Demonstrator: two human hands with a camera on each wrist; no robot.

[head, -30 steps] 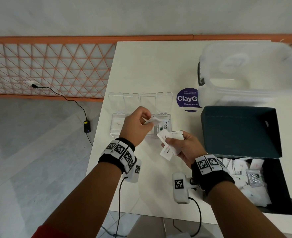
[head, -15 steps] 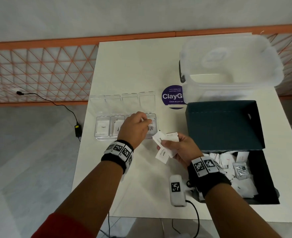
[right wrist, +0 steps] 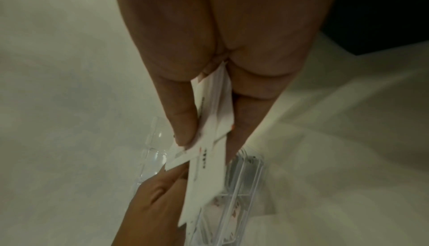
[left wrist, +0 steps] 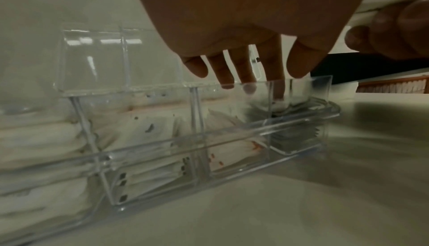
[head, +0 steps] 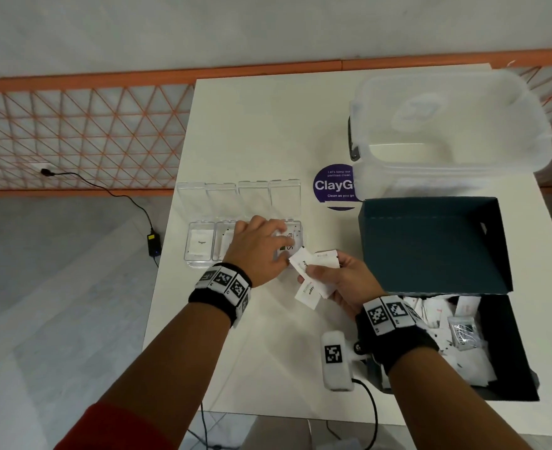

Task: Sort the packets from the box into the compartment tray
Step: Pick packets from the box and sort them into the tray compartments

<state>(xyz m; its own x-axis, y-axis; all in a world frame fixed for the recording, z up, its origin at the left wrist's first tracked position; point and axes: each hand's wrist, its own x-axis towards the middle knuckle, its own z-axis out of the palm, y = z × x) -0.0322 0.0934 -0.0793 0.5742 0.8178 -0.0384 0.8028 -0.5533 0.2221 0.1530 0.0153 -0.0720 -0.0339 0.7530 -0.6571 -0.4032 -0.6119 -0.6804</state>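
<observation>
The clear compartment tray (head: 194,264) lies on the white table with its lids (head: 238,198) open; a "Sugar" packet (head: 201,243) sits in its leftmost compartment. My left hand (head: 269,240) is over the tray's right end. In the left wrist view its fingers (left wrist: 243,66) point straight down, and one fingertip presses on the packets in the rightmost compartment of the tray (left wrist: 232,140). Just right of the tray, my right hand (head: 342,277) pinches a fan of several white packets (head: 313,271) between thumb and fingers (right wrist: 183,121). The dark box (head: 430,241) at the right holds more packets (head: 437,316).
A large clear plastic container (head: 446,125) stands behind the box. A purple round sticker (head: 333,186) lies beside it. The table's left edge runs close to the tray. On the floor to the left lie a power adapter (head: 153,241) and its cable.
My left hand held a packet above the tray a second ago; it has come down onto the tray's right compartments with fingers straight. My right hand keeps its packets.
</observation>
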